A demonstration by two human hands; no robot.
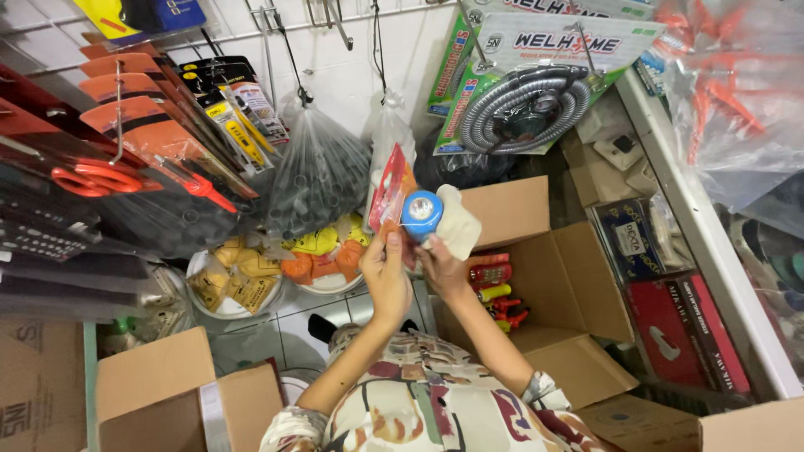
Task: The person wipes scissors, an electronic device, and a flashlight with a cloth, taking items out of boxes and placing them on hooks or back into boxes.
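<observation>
A small blue round-headed torch (422, 211) is being held up at the centre of the view, its pale lens facing the camera, with a red-and-clear blister pack (389, 191) touching its left side. The left hand (384, 276) is closing its fingers around the lower edge of the pack, just below and left of the torch; the right hand (442, 266) is gripping from directly below the torch, where a crumpled white wrapping (458, 219) is bunching against the torch's right side. The step in hand appears to be the joining or parting of torch and pack; the next move would probably call for a steady pinch on the pack. Right of and below the torch an open cardboard box (578, 285) is holding more red and yellow torches (494, 293). Left of the torch, bagged goods (318, 172) and carded tools (159, 134) are hanging from a wall rack.
</observation>
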